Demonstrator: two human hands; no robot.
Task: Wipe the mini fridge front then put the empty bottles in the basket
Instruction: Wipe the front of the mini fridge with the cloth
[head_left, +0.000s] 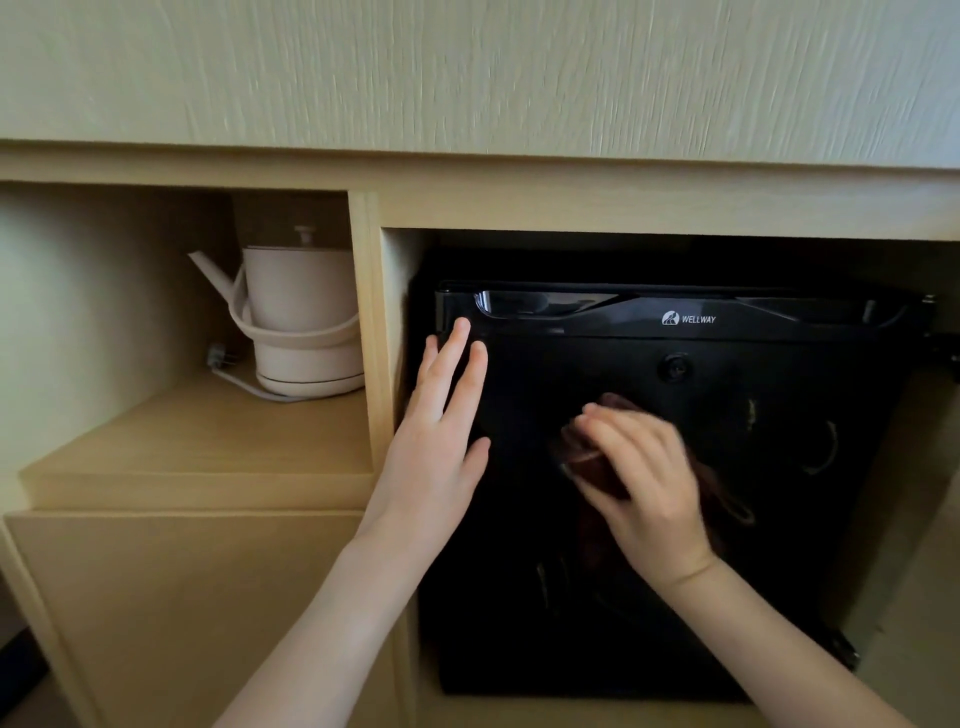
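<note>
Left hand (441, 415) is lying flat, fingers straight and spread, bracing the fridge (779, 545) near its top-left corner. Right hand (644, 483), just to its right, is curling round a dark cloth (589, 470) and pressing it to the door's middle. The cloth is looking soft and limp, best bunched in the palm; the glossy door is looking hard and slick, probably wanting firm pressure. Bottles and basket aren't showing

Glossy black fridge door (727, 467); matt wood cabinet (182, 597)
</note>
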